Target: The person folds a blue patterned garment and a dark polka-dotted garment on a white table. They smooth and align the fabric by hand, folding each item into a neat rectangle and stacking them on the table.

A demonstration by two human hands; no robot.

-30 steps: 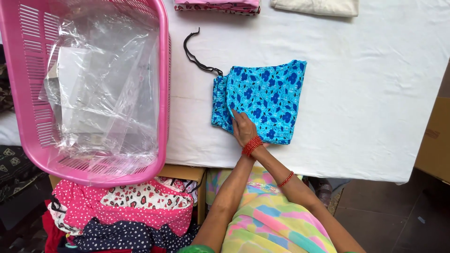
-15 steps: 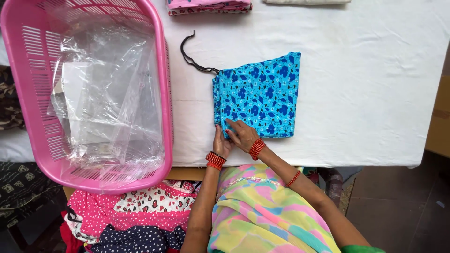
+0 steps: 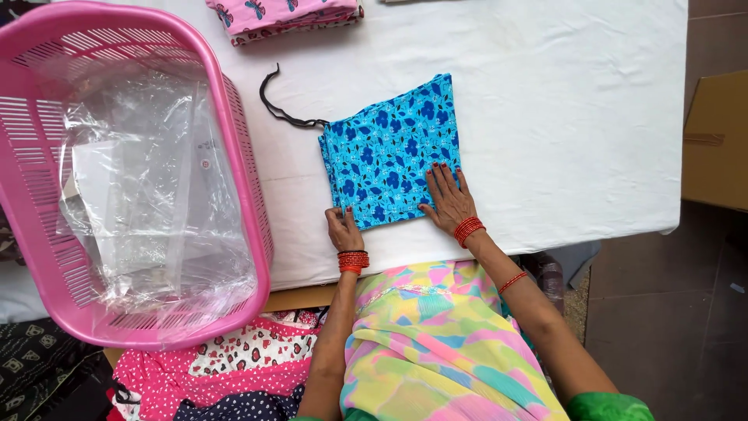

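From the head view, a folded blue cloth point(image 3: 393, 152) with a dark flower print lies on the white-covered counter point(image 3: 561, 101), near its front edge, with a thin black cord point(image 3: 284, 109) trailing from its upper left corner. The left hand point(image 3: 343, 228) rests at the cloth's lower left corner, fingers bent onto the edge, pressing rather than gripping so far as can be seen. The right hand point(image 3: 448, 199) lies open and flat on the lower right part, fingers spread, holding nothing. The cloth looks light, soft and limp; it would likely sag and unfold if lifted by one corner, so the folded edges or both near corners seem the best hold. A pink basket point(image 3: 249, 195) lined with clear plastic stands to the left; folded pink cloth point(image 3: 284, 15) lies at the far edge.
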